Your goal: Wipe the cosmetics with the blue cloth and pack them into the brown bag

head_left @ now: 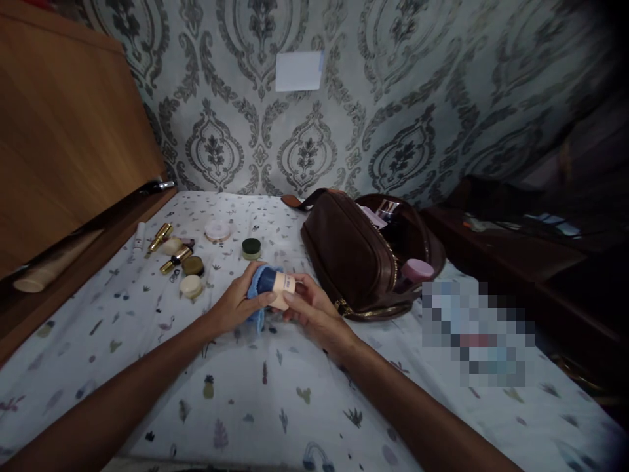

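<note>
Between both hands a small cosmetic jar (284, 288) is held on its side, with a dark blue end and a cream end bearing small lettering. My left hand (242, 300) is closed around a light blue cloth (257, 288) that lies against the blue end, its thumb on the jar. At the cream end, the fingers and thumb of my right hand (314, 309) grip the jar. A green-lidded jar (251, 248) stands just beyond my left hand. Right of my right hand lies an open brown bag (351, 252). A pink-lidded container (417, 269) shows in its opening.
Several cosmetics stand or lie at the left, among them a gold tube (160, 237), a white-topped jar (191, 286) and a round compact (217, 230). A wooden cabinet (69, 131) borders the patterned cloth on the left. Dark furniture (531, 275) stands at the right; a blurred patch covers something nearby.
</note>
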`<state>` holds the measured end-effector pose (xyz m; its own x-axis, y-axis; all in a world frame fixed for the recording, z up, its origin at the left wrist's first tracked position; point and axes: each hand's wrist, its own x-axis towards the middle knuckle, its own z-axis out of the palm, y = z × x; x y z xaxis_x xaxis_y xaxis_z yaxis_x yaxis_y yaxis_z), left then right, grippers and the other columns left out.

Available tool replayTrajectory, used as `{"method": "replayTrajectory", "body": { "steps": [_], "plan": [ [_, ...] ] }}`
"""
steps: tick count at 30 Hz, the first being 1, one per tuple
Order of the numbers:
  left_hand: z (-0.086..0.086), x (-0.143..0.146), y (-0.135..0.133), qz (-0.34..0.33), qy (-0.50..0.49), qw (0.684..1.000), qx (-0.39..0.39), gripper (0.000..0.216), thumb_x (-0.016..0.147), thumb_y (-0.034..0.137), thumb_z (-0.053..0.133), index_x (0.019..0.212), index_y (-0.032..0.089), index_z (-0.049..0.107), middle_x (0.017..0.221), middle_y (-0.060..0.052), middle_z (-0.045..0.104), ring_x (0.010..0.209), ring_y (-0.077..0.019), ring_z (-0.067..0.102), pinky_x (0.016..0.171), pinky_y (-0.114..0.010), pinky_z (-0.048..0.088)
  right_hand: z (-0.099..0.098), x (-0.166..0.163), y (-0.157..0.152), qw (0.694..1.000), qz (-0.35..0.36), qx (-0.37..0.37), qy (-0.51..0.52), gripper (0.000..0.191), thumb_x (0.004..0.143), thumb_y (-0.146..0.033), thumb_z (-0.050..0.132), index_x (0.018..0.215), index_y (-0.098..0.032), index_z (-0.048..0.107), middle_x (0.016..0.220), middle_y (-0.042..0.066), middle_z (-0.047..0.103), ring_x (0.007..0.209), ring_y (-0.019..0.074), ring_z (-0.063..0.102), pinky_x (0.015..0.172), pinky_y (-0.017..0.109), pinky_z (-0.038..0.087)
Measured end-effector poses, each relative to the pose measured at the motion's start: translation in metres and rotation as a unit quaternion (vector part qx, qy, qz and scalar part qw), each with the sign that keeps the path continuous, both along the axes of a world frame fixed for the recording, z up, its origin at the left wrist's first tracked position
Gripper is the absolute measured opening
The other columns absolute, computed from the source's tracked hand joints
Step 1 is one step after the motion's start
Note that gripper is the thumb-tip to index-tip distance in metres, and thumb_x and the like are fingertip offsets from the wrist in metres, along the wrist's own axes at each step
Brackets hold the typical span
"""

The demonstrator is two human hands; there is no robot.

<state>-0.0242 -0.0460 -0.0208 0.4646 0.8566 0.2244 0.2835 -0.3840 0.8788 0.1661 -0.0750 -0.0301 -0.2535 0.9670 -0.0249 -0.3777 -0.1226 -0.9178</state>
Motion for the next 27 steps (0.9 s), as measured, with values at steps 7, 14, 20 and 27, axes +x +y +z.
{"method": "replayTrajectory", "body": {
  "steps": [7,14,20,27],
  "plan": [
    [0.002,0.000,0.000,-0.049,-0.008,0.998,0.034,0.056,0.080,0.055,0.070,0.122,0.021,0.052,0.114,-0.006,0.061,0.102,-0.0235,0.059,0.088,-0.032,0.048,-0.002,0.001,0.001,0.997,0.061,-0.048,-0.020,0.052,0.075,-0.066,0.072,0.090,-0.020,0.053,0.059,-0.003,0.065,0.050,0.0137,0.065,0.043,0.019,0.043],
    [0.000,0.001,-0.002,-0.042,0.025,0.997,0.055,0.067,0.074,0.053,0.074,0.128,0.021,0.051,0.123,-0.011,0.062,0.110,-0.0282,0.060,0.094,-0.038,0.048,-0.011,0.003,0.006,0.973,0.175,-0.152,-0.025,0.074,0.089,-0.077,0.033,0.075,-0.011,0.063,0.058,0.006,0.067,0.041,0.0109,0.061,0.035,0.018,0.036],
    [-0.002,0.002,-0.001,0.015,0.065,0.998,0.011,0.070,0.073,0.053,0.072,0.129,0.019,0.048,0.110,-0.008,0.068,0.093,-0.0255,0.066,0.080,-0.034,0.053,-0.018,0.005,0.013,0.973,0.174,-0.149,0.034,0.072,0.088,-0.077,0.038,0.084,-0.009,0.062,0.061,0.006,0.068,0.046,0.0116,0.063,0.042,0.020,0.040],
    [-0.008,-0.007,0.007,0.054,0.174,0.981,0.066,0.047,0.090,0.059,0.046,0.108,0.020,0.064,0.086,-0.005,0.074,0.079,-0.0258,0.069,0.072,-0.034,0.054,-0.008,0.003,0.010,0.992,0.038,-0.060,0.107,0.063,0.067,-0.066,0.076,0.099,-0.023,0.043,0.065,-0.003,0.070,0.052,0.0137,0.068,0.047,0.018,0.039]
  ]
}}
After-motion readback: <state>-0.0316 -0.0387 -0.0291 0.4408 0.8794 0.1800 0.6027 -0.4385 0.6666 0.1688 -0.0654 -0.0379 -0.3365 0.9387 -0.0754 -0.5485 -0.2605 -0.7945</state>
